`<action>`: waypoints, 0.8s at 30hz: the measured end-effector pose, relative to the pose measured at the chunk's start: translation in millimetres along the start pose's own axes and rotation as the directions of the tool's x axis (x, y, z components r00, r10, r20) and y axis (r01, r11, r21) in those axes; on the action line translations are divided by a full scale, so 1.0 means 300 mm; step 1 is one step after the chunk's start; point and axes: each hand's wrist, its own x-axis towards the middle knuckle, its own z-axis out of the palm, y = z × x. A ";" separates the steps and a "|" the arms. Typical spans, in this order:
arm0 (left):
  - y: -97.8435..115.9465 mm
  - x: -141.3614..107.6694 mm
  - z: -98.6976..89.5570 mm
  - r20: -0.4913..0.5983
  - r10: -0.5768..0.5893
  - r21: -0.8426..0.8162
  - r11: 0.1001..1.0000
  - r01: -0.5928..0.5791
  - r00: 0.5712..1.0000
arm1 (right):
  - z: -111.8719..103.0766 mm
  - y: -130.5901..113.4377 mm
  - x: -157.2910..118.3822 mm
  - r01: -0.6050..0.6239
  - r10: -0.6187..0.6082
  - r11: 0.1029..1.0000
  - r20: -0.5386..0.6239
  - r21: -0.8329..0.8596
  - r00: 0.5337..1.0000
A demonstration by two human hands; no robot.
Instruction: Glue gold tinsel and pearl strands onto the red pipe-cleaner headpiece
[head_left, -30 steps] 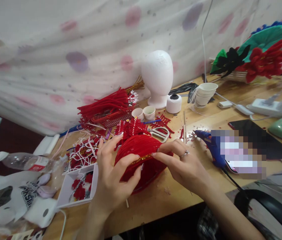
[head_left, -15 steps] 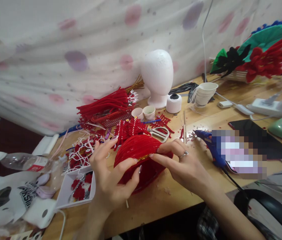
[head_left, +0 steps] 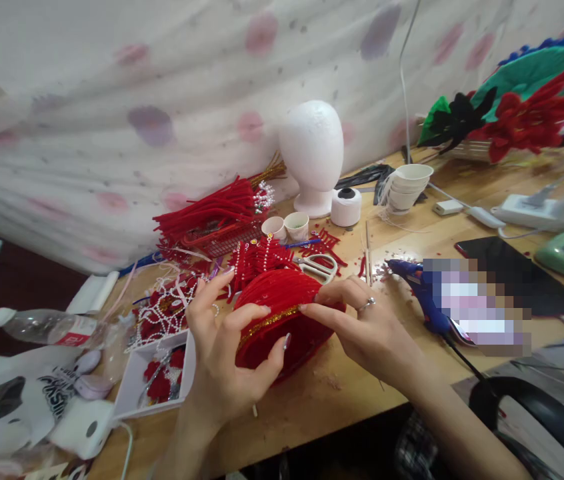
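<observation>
A domed red fuzzy headpiece, built of close rows of what look like chenille stems, rests tilted on the table with its hollow side facing me. Along its near rim runs a glittery gold strip. My right hand, with a ring on one finger, grips the rim, its fingers pressed at the right end of the strip. At the left side is my left hand, fingers and thumb spread apart. Its index fingertip lies against the red surface just above the gold strip. The headpiece's far side is hidden.
Behind stand a white foam head, a thread spool and paper cups. Scissors lie beyond the headpiece. A blue glue gun and a black tablet are rightward. Leftward are a white box and a bottle.
My left thumb and index finger have spread apart, and the index fingertip has shifted slightly left, uncovering more of the gold strip. My right hand keeps its hold.
</observation>
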 end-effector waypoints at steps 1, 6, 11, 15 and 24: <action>-0.001 0.007 -0.004 0.016 0.008 0.002 1.000 -0.008 1.000 | -0.001 0.000 0.001 0.001 -0.001 1.000 0.005 0.007 1.000; 0.009 0.047 -0.024 0.120 0.021 0.022 0.999 -0.024 0.993 | -0.002 -0.007 0.005 0.007 -0.007 0.999 -0.007 0.032 1.000; 0.021 0.058 -0.018 0.164 0.006 -0.002 1.000 -0.006 0.986 | -0.005 -0.016 0.007 -0.071 0.073 0.993 -0.023 0.098 0.997; 0.020 0.055 -0.018 0.189 0.020 -0.004 1.000 -0.020 0.982 | -0.007 -0.021 0.006 -0.097 0.099 0.989 -0.012 0.112 0.995; 0.009 0.035 -0.025 0.200 0.051 0.021 0.998 -0.057 0.978 | 0.003 -0.020 0.012 -0.033 0.038 0.992 -0.041 0.122 0.998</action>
